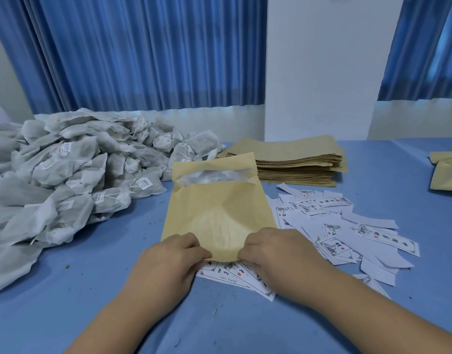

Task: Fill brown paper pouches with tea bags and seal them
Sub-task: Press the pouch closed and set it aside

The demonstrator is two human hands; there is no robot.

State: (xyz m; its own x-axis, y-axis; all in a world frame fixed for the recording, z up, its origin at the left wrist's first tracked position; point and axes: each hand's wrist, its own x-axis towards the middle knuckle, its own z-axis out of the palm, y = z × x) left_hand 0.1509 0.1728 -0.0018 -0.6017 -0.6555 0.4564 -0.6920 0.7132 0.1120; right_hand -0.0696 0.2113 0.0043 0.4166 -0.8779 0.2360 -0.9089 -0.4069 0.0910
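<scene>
Pinching near edge of pouch (214,203).

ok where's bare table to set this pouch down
Bare blue table lies between the stack of empty pouches and the pouches at the right edge, and along the near edge around your forearms. A narrow strip runs between the tea bag pile and the held pouch. Crowded: paper labels right of your right hand.

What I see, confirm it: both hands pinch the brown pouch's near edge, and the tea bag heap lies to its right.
Wrong side: the head view shows the tea bag heap left of the brown pouch. The left hand and right hand do pinch its near edge.
</scene>
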